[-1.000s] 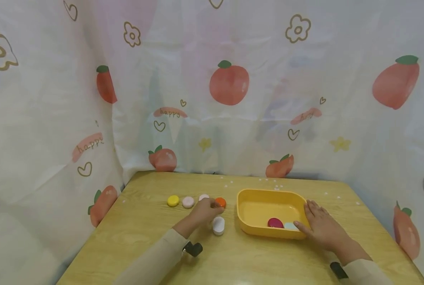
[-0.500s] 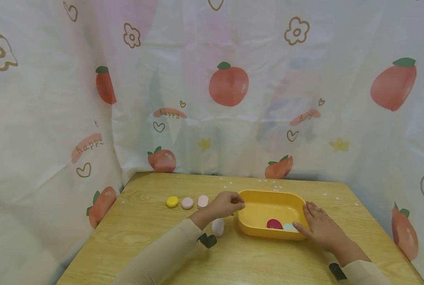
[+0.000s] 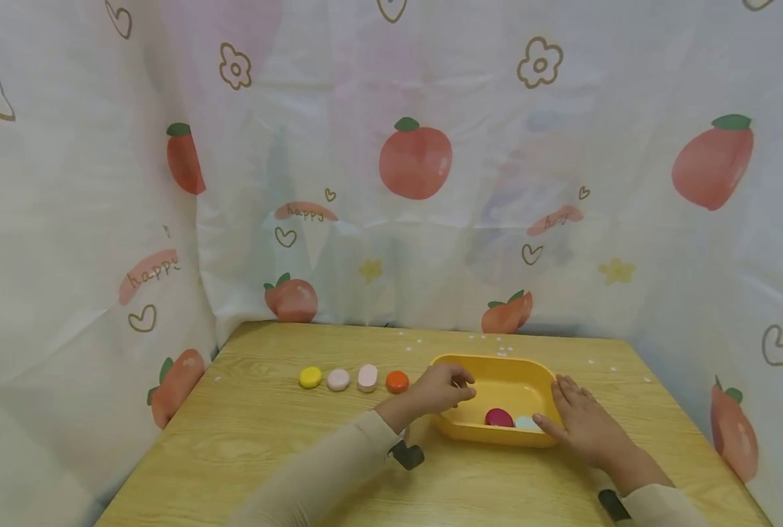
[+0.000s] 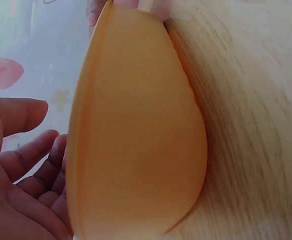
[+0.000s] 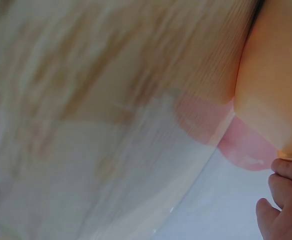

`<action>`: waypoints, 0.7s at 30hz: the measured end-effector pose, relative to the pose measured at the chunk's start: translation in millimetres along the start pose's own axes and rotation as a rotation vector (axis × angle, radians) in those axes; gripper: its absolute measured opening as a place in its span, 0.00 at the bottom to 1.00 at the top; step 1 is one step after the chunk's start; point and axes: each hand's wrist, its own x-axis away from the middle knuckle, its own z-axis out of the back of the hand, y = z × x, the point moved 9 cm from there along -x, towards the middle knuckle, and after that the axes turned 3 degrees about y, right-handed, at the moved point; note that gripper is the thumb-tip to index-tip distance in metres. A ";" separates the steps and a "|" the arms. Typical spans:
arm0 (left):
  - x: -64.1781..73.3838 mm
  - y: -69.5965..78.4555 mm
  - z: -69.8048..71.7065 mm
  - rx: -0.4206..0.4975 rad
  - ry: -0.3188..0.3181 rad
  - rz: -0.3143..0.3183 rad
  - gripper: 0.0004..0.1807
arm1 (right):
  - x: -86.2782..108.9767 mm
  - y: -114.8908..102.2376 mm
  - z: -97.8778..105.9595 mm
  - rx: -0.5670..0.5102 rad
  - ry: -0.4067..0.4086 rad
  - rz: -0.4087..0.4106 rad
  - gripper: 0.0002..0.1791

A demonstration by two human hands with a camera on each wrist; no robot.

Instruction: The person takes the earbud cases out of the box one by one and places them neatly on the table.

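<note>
A yellow plastic tray stands on the wooden table, with a dark red round piece and a pale mint piece inside near its front wall. My left hand hovers over the tray's left rim. In the left wrist view, thumb and forefinger stand apart with nothing between them, beside the tray's outer wall; the other fingertips are hidden behind the rim. My right hand rests with fairly straight fingers against the tray's right end, its thumb at the front rim. Fingertips of that hand touch the rim in the right wrist view.
Left of the tray lie, in a row, a yellow disc, a pale pink disc, a pink oval piece and an orange disc. The left sleeve mostly hides a white piece. A fruit-print curtain surrounds the table.
My left hand has moved right, from above the orange disc to the tray's left rim, uncovering the orange disc and pink oval piece. My right hand stays at the tray. The head view shifts slightly.
</note>
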 end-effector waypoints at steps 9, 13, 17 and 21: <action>-14.3 -0.7 -21.7 -0.025 0.022 0.039 0.11 | -0.9 1.7 -0.9 0.039 0.008 0.000 0.49; -23.2 -0.5 -28.7 -0.098 0.040 0.073 0.13 | -2.2 2.8 -1.0 0.039 0.003 -0.005 0.50; -27.7 0.2 -36.0 -0.135 0.040 0.111 0.14 | -1.4 2.8 -1.4 0.035 0.001 -0.003 0.50; -27.9 -1.1 -43.6 -0.122 0.037 0.161 0.14 | -0.6 2.8 -2.5 0.033 0.001 0.005 0.49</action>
